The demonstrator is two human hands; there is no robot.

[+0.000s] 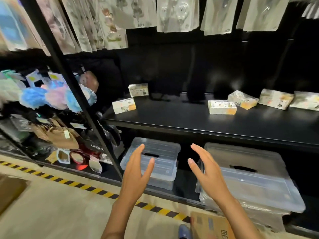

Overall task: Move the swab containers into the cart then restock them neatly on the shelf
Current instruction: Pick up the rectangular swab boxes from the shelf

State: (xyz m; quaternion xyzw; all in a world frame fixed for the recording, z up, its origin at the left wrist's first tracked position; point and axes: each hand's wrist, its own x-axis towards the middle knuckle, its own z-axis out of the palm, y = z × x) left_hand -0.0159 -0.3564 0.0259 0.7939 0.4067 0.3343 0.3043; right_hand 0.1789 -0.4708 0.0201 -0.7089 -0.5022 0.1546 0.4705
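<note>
Several small swab containers lie scattered on the black shelf (pixel 172 118). Two sit at the left: one near the front (pixel 124 105), one further back (pixel 138 90). More lie at the right: a flat one (pixel 222 107), a tilted one (pixel 242 99), and two beyond it (pixel 275 98), (pixel 305 100). My left hand (pixel 138 168) and my right hand (pixel 205 168) hover below the shelf's front edge, palms facing each other, fingers straight, holding nothing. No cart is in view.
Two clear lidded plastic bins (pixel 155 161), (pixel 250 178) stand under the shelf. Packets hang above (pixel 177 14). A black upright (pixel 72 87) divides off a left bay of colourful goods (pixel 43 97). Yellow-black floor tape (pixel 69 182) runs along the base. A cardboard box (pixel 210 226) sits bottom right.
</note>
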